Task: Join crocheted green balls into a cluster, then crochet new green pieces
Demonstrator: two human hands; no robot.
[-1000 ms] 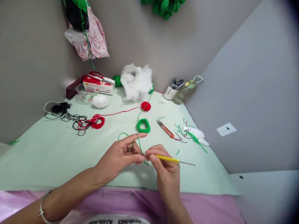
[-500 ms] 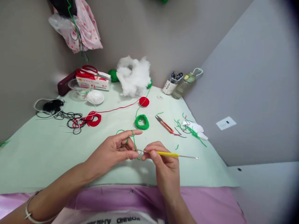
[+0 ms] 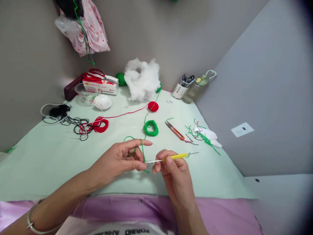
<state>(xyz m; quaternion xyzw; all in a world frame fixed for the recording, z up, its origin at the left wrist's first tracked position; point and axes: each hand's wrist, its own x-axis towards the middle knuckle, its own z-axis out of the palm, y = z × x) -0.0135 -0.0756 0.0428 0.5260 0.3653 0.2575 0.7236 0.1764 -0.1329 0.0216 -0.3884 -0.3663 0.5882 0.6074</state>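
Note:
My right hand (image 3: 174,169) grips a crochet hook (image 3: 179,156) by its yellow handle, the metal tip pointing left. That tip reaches the fingertips of my left hand (image 3: 129,156), where thumb and fingers pinch green yarn (image 3: 142,150). The yarn runs over the outstretched left index finger and loops round the other fingers. A small pale bit shows at the pinch, too small to make out. Just beyond my hands lies a coil of green yarn (image 3: 151,128). Orange thread snips (image 3: 174,131) rest right of the coil.
White stuffing (image 3: 141,80) sits at the back, near a red yarn ball (image 3: 153,106). Tangled black yarn (image 3: 60,111) and a white yarn ball (image 3: 102,101) lie left. Red scissors (image 3: 94,75) top a box (image 3: 107,85). A bottle (image 3: 194,91), pen cup (image 3: 181,88) and yarn scraps (image 3: 206,139) stand or lie right.
The crochet hook has tilted, its back end now higher, and my right hand has shifted slightly right, away from my left fingertips. The whole view has moved a little.

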